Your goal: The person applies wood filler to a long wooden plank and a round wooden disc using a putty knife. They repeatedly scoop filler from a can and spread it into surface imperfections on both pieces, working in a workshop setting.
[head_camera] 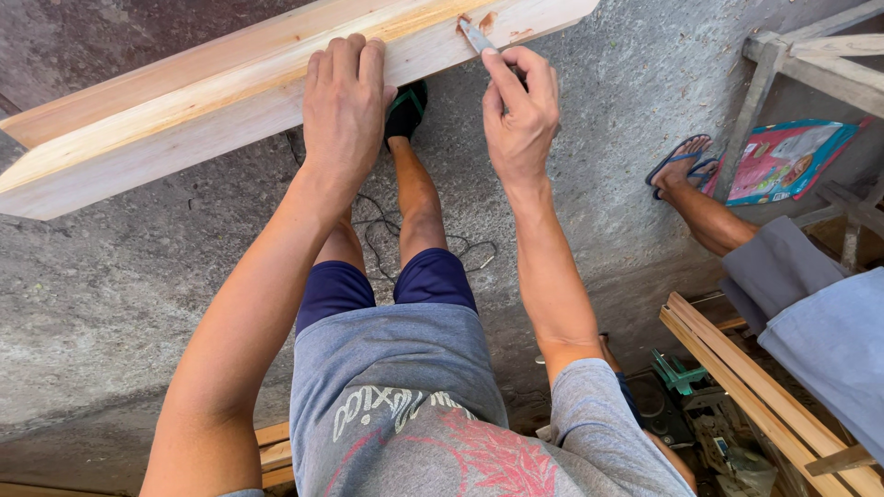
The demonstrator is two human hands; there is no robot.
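Pressing flat on the plank (230,101), the left hand (343,110) lies palm down with its fingers spread over the top edge, arm stretched out straight. The right hand (520,115) pinches a small metal blade (477,37), fingers clenched round it, the tip touching a brownish patch near the plank's far end (the wrist is bent slightly inward). The plank slants across above the concrete floor (110,294). Another person's foot in a sandal (680,164) stands well apart at right.

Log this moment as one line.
left hand: flat on wooden beam | right hand: holds metal blade at beam's reddish patch | floor: concrete
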